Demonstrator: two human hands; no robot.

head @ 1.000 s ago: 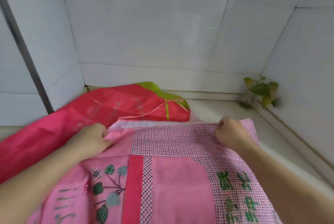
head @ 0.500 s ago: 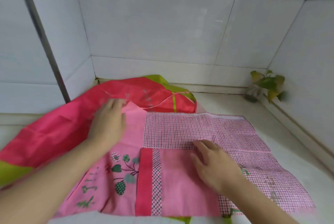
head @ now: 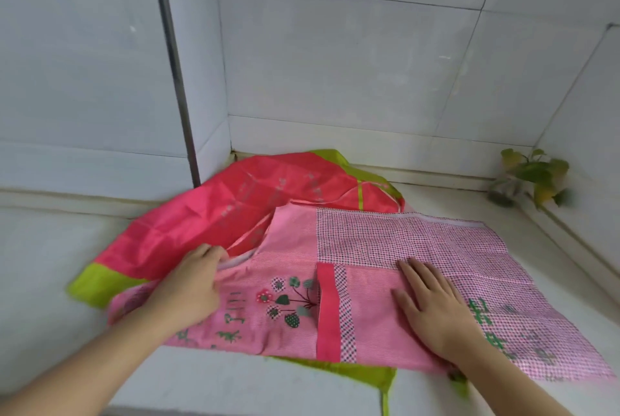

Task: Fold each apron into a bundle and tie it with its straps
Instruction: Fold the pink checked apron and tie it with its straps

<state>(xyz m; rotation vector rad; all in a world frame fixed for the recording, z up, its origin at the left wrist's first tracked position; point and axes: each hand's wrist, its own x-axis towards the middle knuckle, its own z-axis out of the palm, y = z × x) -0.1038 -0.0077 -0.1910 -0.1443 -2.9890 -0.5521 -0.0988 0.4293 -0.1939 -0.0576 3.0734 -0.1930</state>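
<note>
Since half a second ago, both of my hands have come down the pink apron toward me: my left hand (head: 188, 285), which lay flat near the top corner, now sits at the curved armhole edge, and my right hand (head: 432, 301) has slid a little to the right along the pocket panel. Nearest me, the pink apron (head: 385, 248) lies spread face up on the white table (head: 50, 264), its lower hem close to the table's front edge and a strip of green fabric showing from beneath that hem. My right grip is spread, fingers straight and palm flat, pressing the cloth just right of the red pocket band (head: 324, 308). My left grip is curled at the fingertips over the armhole edge; I judge it to be pinching that edge, though the fingertips are partly hidden by the fabric. Beyond my hands, the checked upper section of the pink apron lies flat, apart from the slack at the armhole. Behind and under it lies the red apron with green trim (head: 214, 211), unfolded and rumpled, reaching the tiled wall corner. Farthest right, a small leafy plant (head: 530, 177) stands against the wall, well apart from the work. Assessment: the task is at an early stage. No fold is visible in either apron, no bundle exists, and no strap is tied. Outstanding items are folding, bundling and tying for both aprons.
</note>
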